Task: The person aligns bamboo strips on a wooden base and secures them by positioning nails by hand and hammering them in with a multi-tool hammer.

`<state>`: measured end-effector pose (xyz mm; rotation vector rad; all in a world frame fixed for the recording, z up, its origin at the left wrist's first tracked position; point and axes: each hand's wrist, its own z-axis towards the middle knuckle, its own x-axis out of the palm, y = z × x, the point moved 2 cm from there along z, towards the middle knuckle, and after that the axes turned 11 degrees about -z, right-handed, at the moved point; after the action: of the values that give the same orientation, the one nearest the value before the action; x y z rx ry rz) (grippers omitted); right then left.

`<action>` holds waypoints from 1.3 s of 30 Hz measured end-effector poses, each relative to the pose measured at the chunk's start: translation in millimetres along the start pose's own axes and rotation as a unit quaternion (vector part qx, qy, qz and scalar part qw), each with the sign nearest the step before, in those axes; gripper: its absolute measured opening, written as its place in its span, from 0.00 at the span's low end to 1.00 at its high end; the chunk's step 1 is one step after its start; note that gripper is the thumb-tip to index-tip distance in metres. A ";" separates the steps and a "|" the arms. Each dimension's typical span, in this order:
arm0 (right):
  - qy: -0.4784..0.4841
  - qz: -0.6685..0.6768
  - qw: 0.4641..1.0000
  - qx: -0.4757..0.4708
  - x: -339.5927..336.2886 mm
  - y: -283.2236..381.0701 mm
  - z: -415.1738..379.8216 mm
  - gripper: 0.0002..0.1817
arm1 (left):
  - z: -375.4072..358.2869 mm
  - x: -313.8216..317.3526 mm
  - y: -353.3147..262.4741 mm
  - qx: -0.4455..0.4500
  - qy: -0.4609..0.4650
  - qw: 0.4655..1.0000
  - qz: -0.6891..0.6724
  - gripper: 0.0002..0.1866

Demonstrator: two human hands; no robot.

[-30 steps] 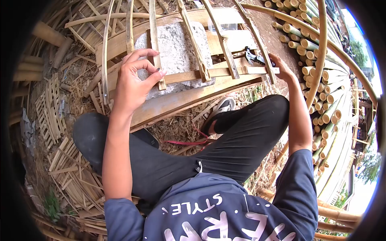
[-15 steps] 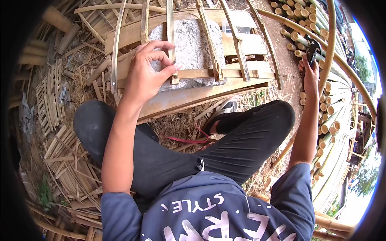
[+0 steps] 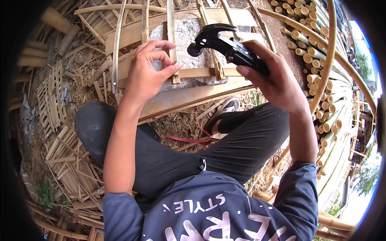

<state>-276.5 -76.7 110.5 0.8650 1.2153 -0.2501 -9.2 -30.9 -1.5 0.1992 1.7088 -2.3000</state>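
My left hand (image 3: 146, 70) is pinched over the lower end of a bamboo strip (image 3: 171, 28). Between thumb and index fingertip there is a small dark tip that looks like a nail, mostly hidden by the fingers. This strip crosses a bamboo crosspiece (image 3: 193, 73), which lies over a rough grey stone block (image 3: 185, 34). Wrapped around the handle of a black claw hammer (image 3: 225, 45), my right hand (image 3: 275, 76) is closed. The hammer's head is above the block, to the right of my left hand and apart from it.
Several more bamboo strips (image 3: 117, 48) run side by side over wooden planks (image 3: 189, 96). Stacked bamboo poles (image 3: 301, 36) lie to the right, near a curved pole (image 3: 327, 60). Split bamboo pieces (image 3: 74, 164) cover the ground at left. A pink strap (image 3: 187, 139) lies between my legs.
My right hand has swung the hammer in from the far right to above the stone block. My left hand has stayed on the strip's end.
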 end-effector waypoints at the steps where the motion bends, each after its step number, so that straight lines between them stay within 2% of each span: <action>1: 0.000 0.003 1.000 -0.004 2.5 3.8 3.9 0.22 | 0.0 -0.2 -0.1 -0.003 -0.001 1.000 0.000 0.14; 4: 0.006 -0.011 1.000 -0.007 6.0 11.0 12.6 0.22 | -0.3 -0.8 -1.0 -0.013 -0.006 1.000 0.006 0.13; 7: -0.010 0.001 1.000 -0.019 10.1 11.0 19.2 0.14 | -0.9 0.3 -1.2 -0.009 -0.014 1.000 0.019 0.13; 10: -0.022 0.014 0.999 -0.042 22.9 9.7 20.0 0.13 | -1.5 -0.1 -0.5 0.005 -0.019 0.999 0.030 0.13; 13: 0.022 0.017 1.000 -0.013 30.1 13.2 19.9 0.13 | -0.4 -0.3 4.2 0.019 -0.008 0.999 0.036 0.12; 14: 0.044 -0.003 0.999 -0.010 28.9 15.4 19.9 0.13 | 0.0 -0.9 5.8 0.024 -0.003 0.999 0.038 0.12; 20: -0.051 0.024 0.998 -0.037 41.3 16.0 14.7 0.15 | -2.0 -0.5 2.5 0.019 -0.018 0.999 0.046 0.12; 23: 0.023 -0.041 0.998 -0.031 33.4 20.4 14.9 0.17 | -0.4 -0.3 5.0 0.036 -0.008 0.998 0.041 0.12; 26: -0.048 0.010 0.999 0.003 40.1 21.4 9.5 0.18 | -2.7 0.0 -1.4 0.020 -0.031 0.998 0.052 0.11; 29: 0.016 -0.011 1.000 -0.019 41.1 20.3 9.2 0.19 | -0.1 -2.4 4.3 0.007 0.026 0.999 0.023 0.10; 30: -0.006 -0.022 0.999 -0.041 40.4 20.7 8.4 0.20 | -0.5 -1.6 2.7 0.005 0.019 0.999 0.026 0.10; 33: -0.057 0.020 0.998 0.007 43.7 25.1 3.2 0.20 | -3.6 -1.3 -0.6 0.000 0.002 1.000 0.028 0.10; 36: 0.003 -0.016 1.000 -0.012 40.7 22.8 5.9 0.20 | -1.4 -1.9 1.0 0.000 0.015 1.000 0.007 0.11; 39: -0.085 0.021 0.996 0.025 47.3 25.7 1.9 0.19 | -2.9 -0.8 -3.2 -0.022 -0.009 0.999 0.025 0.11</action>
<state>-242.5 -48.3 80.0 0.8920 1.0349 -0.3154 -9.4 -27.1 0.8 0.2092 1.7233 -2.2190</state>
